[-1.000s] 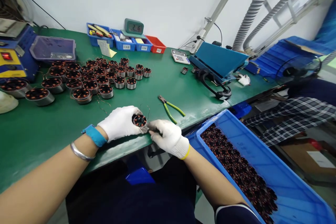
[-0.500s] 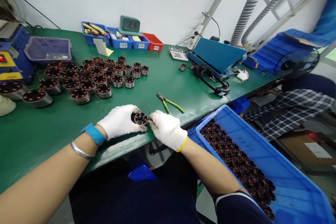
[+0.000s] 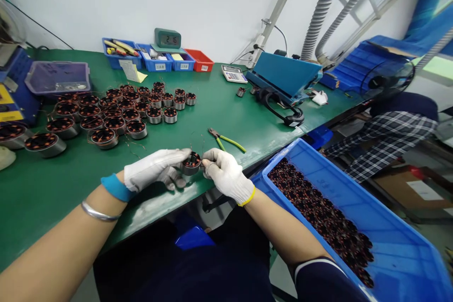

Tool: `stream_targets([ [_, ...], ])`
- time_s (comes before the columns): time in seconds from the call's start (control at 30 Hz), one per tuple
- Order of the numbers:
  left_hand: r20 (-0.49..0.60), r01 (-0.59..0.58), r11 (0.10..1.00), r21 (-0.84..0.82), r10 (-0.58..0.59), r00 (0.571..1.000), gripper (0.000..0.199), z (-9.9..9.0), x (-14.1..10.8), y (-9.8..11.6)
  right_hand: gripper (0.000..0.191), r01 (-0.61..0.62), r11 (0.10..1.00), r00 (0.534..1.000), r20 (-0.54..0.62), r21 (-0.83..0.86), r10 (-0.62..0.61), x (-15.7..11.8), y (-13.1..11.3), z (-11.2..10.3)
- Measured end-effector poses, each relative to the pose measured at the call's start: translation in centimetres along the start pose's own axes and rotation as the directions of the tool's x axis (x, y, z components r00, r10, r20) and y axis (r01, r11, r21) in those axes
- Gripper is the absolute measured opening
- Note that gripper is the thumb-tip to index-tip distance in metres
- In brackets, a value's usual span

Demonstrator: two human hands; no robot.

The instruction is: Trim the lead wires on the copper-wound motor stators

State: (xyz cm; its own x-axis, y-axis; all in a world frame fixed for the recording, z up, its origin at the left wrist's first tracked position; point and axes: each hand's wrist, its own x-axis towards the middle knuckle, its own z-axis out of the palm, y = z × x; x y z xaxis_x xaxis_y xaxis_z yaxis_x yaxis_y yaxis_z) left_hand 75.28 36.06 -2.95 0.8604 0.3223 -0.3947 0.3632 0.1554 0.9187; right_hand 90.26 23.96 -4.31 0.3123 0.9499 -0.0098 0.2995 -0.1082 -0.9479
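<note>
A small round motor part, with copper windings in a silver ring, stands at the front of the green table between my gloved hands. My left hand is at its left side, fingers apart and fingertips touching or close to the ring. At its right side, my right hand has thumb and forefinger pinched on a thin wire of the part. Fine wires stick up above the part. Pliers with green handles lie open just beyond my right hand.
Several similar parts stand at the left. Small bins, a clock and a calculator are at the back. A large blue crate of wound cores is at the right. Another person's checkered sleeve shows beyond.
My left hand has loosened from around the part, its fingers now spread. The part now sits more upright, its silver side showing. The view has shifted slightly.
</note>
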Motion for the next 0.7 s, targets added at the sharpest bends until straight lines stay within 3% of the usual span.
stream_targets([
  [0.03,0.059,0.049,0.996,-0.071,-0.045,0.997,0.054,0.1,-0.1,0.1,0.005,0.018,1.0,1.0,-0.006,-0.019,-0.018,-0.1,-0.2,-0.1],
  [0.1,0.054,0.043,0.991,-0.125,-0.036,0.998,0.05,0.5,-0.4,0.3,0.003,0.025,0.998,1.0,-0.003,-0.055,-0.025,-0.4,-0.7,-0.3],
  [0.23,-0.081,-0.164,0.983,-0.081,0.157,0.984,0.064,1.0,-1.0,0.4,0.006,-0.1,0.989,0.995,0.038,0.111,0.096,-0.6,-1.1,-0.7],
  [0.33,-0.071,-0.358,0.931,0.074,0.363,0.929,0.049,1.3,-1.7,0.5,0.009,-0.205,0.94,0.977,0.118,0.273,0.179,-0.7,-1.4,-0.9],
  [0.4,-0.041,-0.511,0.804,0.304,0.547,0.836,0.025,1.9,-2.2,0.5,0.01,-0.261,0.919,0.96,0.18,0.294,0.215,-0.7,-1.7,-1.2],
  [0.43,-0.013,-0.575,0.687,0.444,0.647,0.762,0.015,2.4,-2.5,0.4,0.011,-0.283,0.915,0.952,0.202,0.286,0.231,-0.7,-1.9,-1.3],
  [0.53,0.185,-0.615,0.178,0.768,0.858,0.479,0.017,3.9,-3.0,-0.1,0.012,-0.304,0.93,0.941,0.217,0.209,0.259,-0.9,-2.5,-1.9],
  [0.57,0.249,-0.602,0.043,0.797,0.886,0.392,0.022,4.2,-3.1,-0.4,0.012,-0.295,0.941,0.943,0.21,0.168,0.258,-1.1,-2.7,-2.1],
  [0.6,0.259,-0.59,-0.023,0.807,0.912,0.319,0.025,4.2,-3.1,-0.5,0.012,-0.276,0.954,0.947,0.199,0.115,0.251,-1.2,-2.9,-2.3],
  [0.63,0.181,-0.581,0.007,0.814,0.947,0.264,0.026,4.2,-2.9,-0.6,0.011,-0.245,0.968,0.956,0.18,0.047,0.233,-1.5,-3.1,-2.5],
  [0.67,0.008,-0.576,0.137,0.806,0.97,0.243,0.025,3.9,-2.7,-0.6,0.01,-0.198,0.98,0.967,0.158,-0.035,0.201,-1.7,-3.3,-2.6],
  [0.7,-0.215,-0.58,0.339,0.74,0.937,0.274,0.023,3.5,-2.4,-0.6,0.008,-0.137,0.983,0.979,0.131,-0.124,0.153,-1.9,-3.5,-2.7],
])
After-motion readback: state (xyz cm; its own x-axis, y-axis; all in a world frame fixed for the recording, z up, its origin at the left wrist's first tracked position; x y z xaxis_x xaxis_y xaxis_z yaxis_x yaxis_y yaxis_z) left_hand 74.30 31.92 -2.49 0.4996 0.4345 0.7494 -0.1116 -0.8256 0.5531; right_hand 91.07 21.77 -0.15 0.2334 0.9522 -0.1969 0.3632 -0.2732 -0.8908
